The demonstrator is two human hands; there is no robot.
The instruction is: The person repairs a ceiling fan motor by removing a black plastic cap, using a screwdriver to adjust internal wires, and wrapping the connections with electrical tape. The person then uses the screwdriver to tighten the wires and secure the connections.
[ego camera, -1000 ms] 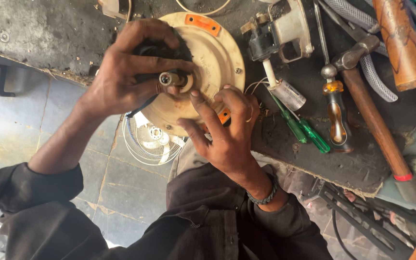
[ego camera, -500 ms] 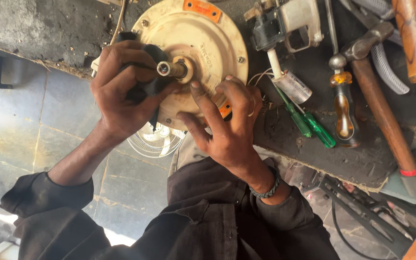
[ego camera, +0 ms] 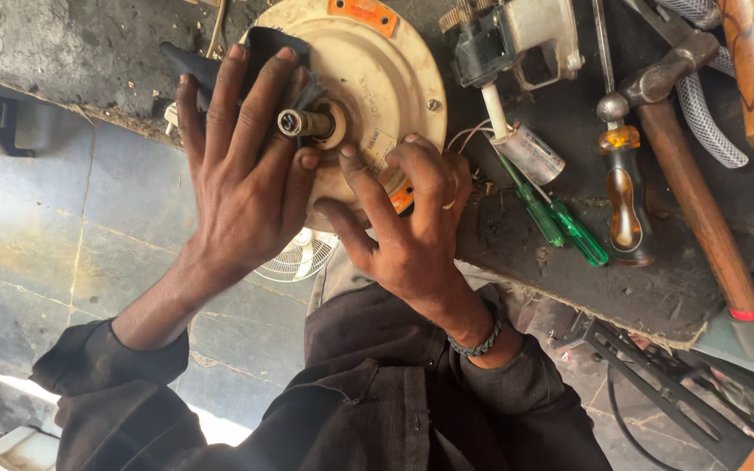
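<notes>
**Both hands on the motor housing**

Now both hands press on a round cream housing [ego camera: 368,78] that lies at the near edge of the table [ego camera: 54,52]. From its middle a short metal shaft [ego camera: 300,122] sticks up, with a pale collar round its base.

Left hand [ego camera: 242,179]: spread wide and flat, fingers fanned over the left part of the housing. Under the fingertips lies a dark cloth [ego camera: 263,44], pressed against the disc; the shaft rises just beside the index finger. Nothing is gripped; the palm bears down.

Right hand [ego camera: 412,222]: also open, fingers bent and resting on the lower right rim of the housing, the index tip near the shaft's collar. A ring shows on one finger and a dark band [ego camera: 480,336] sits round the wrist. An orange tab on the rim peeks out under the fingers.

To the right, on the table, lie a grey capacitor [ego camera: 530,153] with thin wires, two green screwdrivers [ego camera: 565,222] side by side, an amber-handled screwdriver [ego camera: 626,196] and a hammer [ego camera: 695,192] with a long wooden handle. A black and pale tool [ego camera: 517,39] sits just above the capacitor, and a braided hose [ego camera: 709,118] curls at the far right.

Below the table edge, past the dark sleeves, the tiled floor [ego camera: 71,227] shows, with a small fan grille [ego camera: 300,255] lying on it.
</notes>
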